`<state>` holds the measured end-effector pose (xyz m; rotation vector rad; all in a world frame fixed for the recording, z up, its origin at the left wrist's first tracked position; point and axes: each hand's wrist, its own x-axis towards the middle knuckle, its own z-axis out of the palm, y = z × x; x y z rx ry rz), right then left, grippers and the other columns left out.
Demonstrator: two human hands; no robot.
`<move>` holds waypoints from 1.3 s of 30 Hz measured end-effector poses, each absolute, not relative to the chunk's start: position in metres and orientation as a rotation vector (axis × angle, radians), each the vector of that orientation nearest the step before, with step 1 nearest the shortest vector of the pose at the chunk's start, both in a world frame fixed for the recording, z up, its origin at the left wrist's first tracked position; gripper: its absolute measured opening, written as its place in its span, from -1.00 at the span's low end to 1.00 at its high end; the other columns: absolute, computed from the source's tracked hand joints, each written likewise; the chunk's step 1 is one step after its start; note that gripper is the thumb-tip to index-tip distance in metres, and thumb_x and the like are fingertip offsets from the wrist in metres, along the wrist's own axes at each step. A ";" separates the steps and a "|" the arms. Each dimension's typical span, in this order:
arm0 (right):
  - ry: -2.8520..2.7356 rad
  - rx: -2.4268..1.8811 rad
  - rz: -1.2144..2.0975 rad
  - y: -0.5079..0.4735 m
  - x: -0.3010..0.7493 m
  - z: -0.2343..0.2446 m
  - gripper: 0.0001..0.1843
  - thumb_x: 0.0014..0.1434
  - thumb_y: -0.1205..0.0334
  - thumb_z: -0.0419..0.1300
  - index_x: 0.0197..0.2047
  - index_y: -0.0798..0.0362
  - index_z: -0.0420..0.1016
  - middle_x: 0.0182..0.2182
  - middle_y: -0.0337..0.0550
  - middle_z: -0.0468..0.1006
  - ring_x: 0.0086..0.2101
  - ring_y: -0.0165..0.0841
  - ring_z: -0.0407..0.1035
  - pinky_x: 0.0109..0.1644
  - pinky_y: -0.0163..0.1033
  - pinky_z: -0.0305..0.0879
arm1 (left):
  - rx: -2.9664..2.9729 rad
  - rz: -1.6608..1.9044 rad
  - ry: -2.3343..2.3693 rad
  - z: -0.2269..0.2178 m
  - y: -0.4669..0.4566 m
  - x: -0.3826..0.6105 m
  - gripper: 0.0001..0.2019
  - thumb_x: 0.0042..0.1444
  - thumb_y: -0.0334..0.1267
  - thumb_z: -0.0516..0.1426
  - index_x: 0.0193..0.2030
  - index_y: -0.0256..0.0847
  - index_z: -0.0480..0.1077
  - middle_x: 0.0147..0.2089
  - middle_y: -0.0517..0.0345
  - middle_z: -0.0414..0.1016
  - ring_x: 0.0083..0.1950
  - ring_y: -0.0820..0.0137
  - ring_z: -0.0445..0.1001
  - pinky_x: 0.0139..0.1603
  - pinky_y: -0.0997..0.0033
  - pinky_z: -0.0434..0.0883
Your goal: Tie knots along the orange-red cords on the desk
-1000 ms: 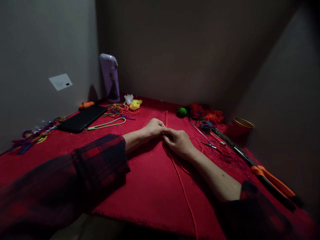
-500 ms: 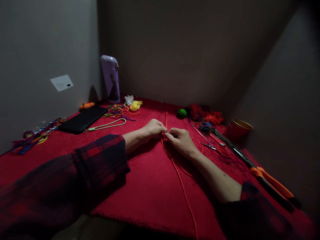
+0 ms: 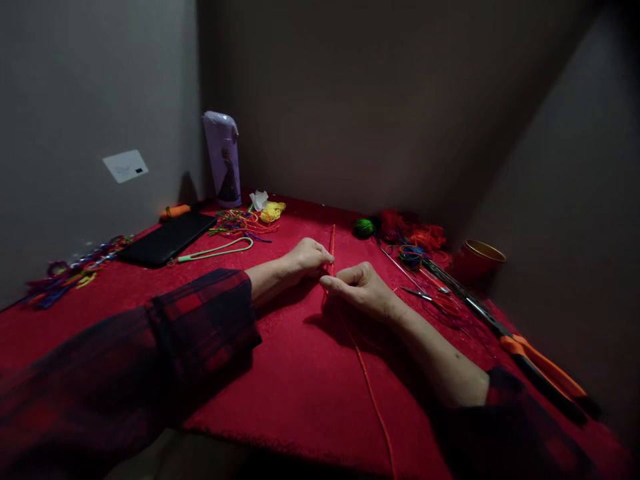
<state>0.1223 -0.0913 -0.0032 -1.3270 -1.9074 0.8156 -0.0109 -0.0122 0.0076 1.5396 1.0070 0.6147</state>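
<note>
A thin orange-red cord (image 3: 367, 380) runs from the table's front edge up to my hands, and a short upright end of it shows beyond them. My left hand (image 3: 309, 257) is closed, pinching the cord between thumb and forefinger. Just below and to the right, my right hand (image 3: 361, 287) has thumb and forefinger pressed together at the cord, a little apart from the left fingertips. Its grip appears to be on the cord too. Whatever knot or loop lies between the fingers is too small to make out.
Red cloth (image 3: 280, 393) covers the table. At left lie a black phone-like slab (image 3: 170, 239), a pale green cord loop (image 3: 220, 250) and coloured threads; a purple bottle (image 3: 223, 160) stands behind. Rightward are a green thread ball (image 3: 364, 228), small scissors (image 3: 425, 295), orange-handled pliers (image 3: 545, 373) and a red cup (image 3: 475, 260).
My right hand has drawn slightly down and away from the left fingertips, opening a small gap. The loose cord loop by my right wrist no longer shows plainly. My left hand stays put.
</note>
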 end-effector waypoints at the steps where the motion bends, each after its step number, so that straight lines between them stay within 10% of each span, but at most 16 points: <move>1: -1.845 -1.321 0.720 -0.092 0.122 -0.001 -0.29 0.11 -0.29 0.06 -0.72 0.19 0.29 -0.73 -0.19 0.20 -0.66 -0.57 0.02 -0.55 -0.41 -0.10 | 1.526 0.617 1.004 0.008 -0.012 -0.011 -0.79 0.00 -0.44 0.10 -0.61 -0.26 0.21 -0.79 0.34 0.08 -0.77 0.63 -0.03 -0.69 0.50 -0.12; 6: -1.269 -1.478 0.321 -0.078 0.137 0.003 -0.33 0.15 -0.28 0.02 -0.51 0.21 0.48 -0.66 -0.11 0.31 -0.59 -0.48 0.23 -0.50 -0.39 0.08 | 1.466 0.604 0.992 0.009 -0.011 -0.011 -0.76 0.01 -0.42 0.11 -0.62 -0.24 0.18 -0.80 0.39 0.00 -0.79 0.64 -0.08 -0.69 0.50 -0.14; 10: -1.142 -1.466 0.895 -0.062 0.135 0.004 -0.57 0.21 -0.04 0.09 -0.28 0.23 0.43 -0.60 -0.13 0.34 -0.66 -0.51 0.16 -0.66 -0.43 -0.08 | 1.495 0.602 0.924 0.006 -0.009 -0.013 -0.81 -0.01 -0.43 0.11 -0.60 -0.26 0.23 -0.78 0.38 0.01 -0.78 0.63 -0.06 -0.69 0.50 -0.15; 14: -1.209 -1.456 1.237 -0.054 0.117 0.003 -0.71 0.26 0.14 0.01 -0.35 0.21 0.34 -0.62 -0.14 0.32 -0.68 -0.54 0.13 -0.71 -0.46 -0.16 | 1.555 0.560 0.854 0.002 -0.006 -0.016 -0.85 -0.05 -0.44 0.06 -0.59 -0.27 0.27 -0.74 0.30 0.16 -0.77 0.63 -0.06 -0.70 0.48 -0.16; 20: -1.436 -1.632 0.915 -0.051 0.121 -0.006 -0.65 0.21 0.08 0.03 -0.48 0.18 0.27 -0.71 -0.34 0.06 -0.72 -0.63 -0.12 -0.67 -0.46 -0.26 | 1.542 0.545 0.864 0.001 -0.003 -0.017 -0.86 -0.08 -0.42 0.09 -0.60 -0.24 0.23 -0.77 0.37 0.02 -0.77 0.62 -0.08 -0.70 0.49 -0.17; 39: -1.375 -1.620 1.012 -0.057 0.121 -0.002 -0.71 0.01 0.13 0.15 -0.55 0.15 0.19 -0.70 -0.35 0.12 -0.70 -0.61 -0.09 -0.64 -0.43 -0.25 | 2.378 0.589 1.126 0.009 -0.003 -0.024 -0.84 -0.08 -0.29 0.13 -0.47 -0.29 0.53 -0.52 0.07 0.46 -0.50 0.47 0.30 -0.48 0.50 0.12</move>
